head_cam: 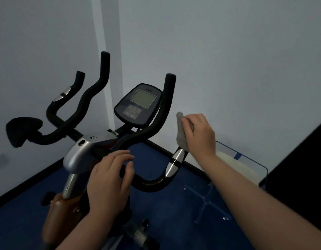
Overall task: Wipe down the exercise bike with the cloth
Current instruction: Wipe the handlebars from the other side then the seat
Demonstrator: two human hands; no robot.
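Observation:
The exercise bike (87,152) fills the left and middle, with black curved handlebars, a silver stem cover and a console (139,103) with a grey screen. My right hand (199,134) grips a grey cloth (181,134) wrapped around the upper end of the right handlebar grip, just above its silver sensor (175,162). My left hand (111,181) rests with relaxed fingers on the lower handlebar bar beside the stem. The cloth hides the grip's tip.
A white wall corner stands close behind the bike. The floor (156,204) is dark blue. A clear plastic box (246,166) with something pale inside sits at the right, beside a dark panel (303,168). A pale blue frame (206,201) lies on the floor.

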